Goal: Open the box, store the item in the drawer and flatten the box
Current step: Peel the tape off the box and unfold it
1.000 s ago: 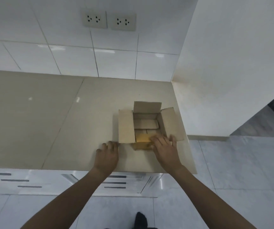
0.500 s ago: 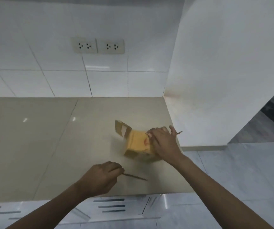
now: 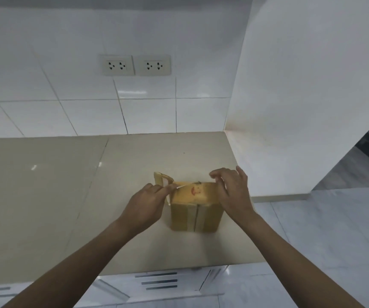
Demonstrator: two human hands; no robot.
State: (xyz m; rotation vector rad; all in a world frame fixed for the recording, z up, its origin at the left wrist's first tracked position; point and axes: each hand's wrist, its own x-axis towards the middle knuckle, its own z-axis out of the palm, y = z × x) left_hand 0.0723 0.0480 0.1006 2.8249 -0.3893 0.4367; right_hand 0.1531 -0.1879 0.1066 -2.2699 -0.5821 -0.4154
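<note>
A small yellowish cardboard box point(image 3: 193, 215) lies tipped on its side on the beige counter point(image 3: 68, 196), its taped seam facing me. One brown flap point(image 3: 161, 178) sticks out at its far left. My left hand point(image 3: 144, 203) is closed around a thin pale pointed tool point(image 3: 183, 186), whose tip rests across the box's upper face near a red mark. Fingers of my right hand point(image 3: 234, 192) grip the box's upper right edge. The box's contents are hidden.
White drawer fronts with dark slot handles point(image 3: 159, 281) run under the counter's front edge. A white tiled wall with two sockets point(image 3: 134, 65) stands behind, and a white wall point(image 3: 301, 107) closes the right side. Grey floor tiles point(image 3: 334, 241) lie to the right.
The box, open-side up a second ago, has been tipped onto its side. My left hand, holding the thin tool, moved from the counter's front up to the box's top.
</note>
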